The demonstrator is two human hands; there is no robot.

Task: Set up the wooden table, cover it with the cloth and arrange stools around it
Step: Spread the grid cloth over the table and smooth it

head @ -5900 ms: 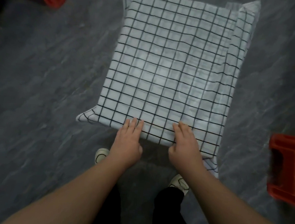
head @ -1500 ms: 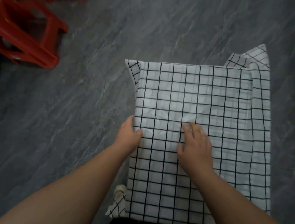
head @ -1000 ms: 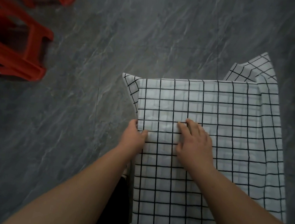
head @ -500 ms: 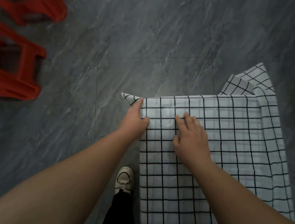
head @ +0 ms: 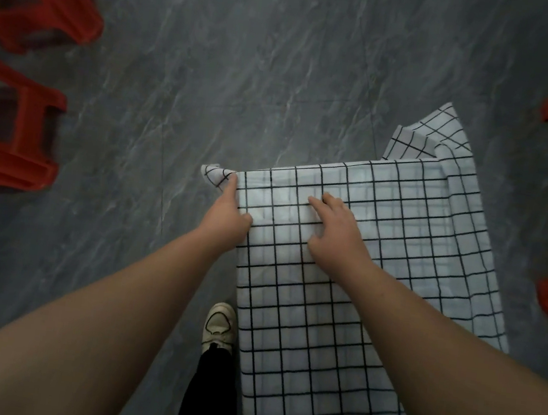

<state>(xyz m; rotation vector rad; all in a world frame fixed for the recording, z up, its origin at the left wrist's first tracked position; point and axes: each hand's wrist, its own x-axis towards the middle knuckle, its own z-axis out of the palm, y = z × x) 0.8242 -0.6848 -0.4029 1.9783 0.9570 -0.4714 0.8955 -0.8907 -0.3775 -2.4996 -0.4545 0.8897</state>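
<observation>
Left hand [head: 227, 213] pinches the checked cloth [head: 380, 255] at centre frame while right hand [head: 338, 236] presses flat, fingers spread, on the covered tabletop.

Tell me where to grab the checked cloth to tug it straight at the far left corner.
Pinch the loose corner flap of the cloth, coming from the left, off the table's edge. It sticks out free past the corner, just beyond the left hand; the right hand lies flat on top, pinning the rest.

Dim, soft glare on cloth [head: 355, 182]; edges blurred w/ wide-angle warp.
</observation>
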